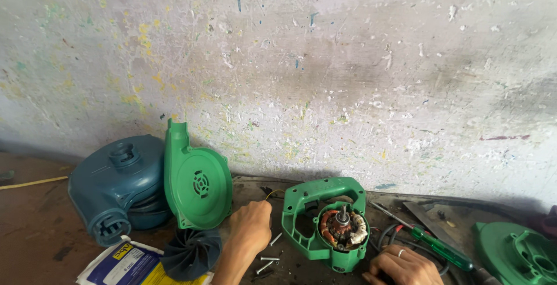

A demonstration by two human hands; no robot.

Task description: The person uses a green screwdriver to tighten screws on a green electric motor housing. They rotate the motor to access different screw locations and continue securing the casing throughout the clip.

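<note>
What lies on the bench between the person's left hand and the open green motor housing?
In the head view, loose silver screws lie between the left hand and the green motor housing.

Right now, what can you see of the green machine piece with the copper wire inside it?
The green motor housing looks like moulded plastic. It lies open on the dark workbench, with a handle loop on its left side. In its round well sits the motor, with copper-coloured windings, pale wrapping and a metal shaft poking up. The left hand is close beside its handle, and the right hand rests by its lower right edge. Loose screws lie just left of it.
</note>
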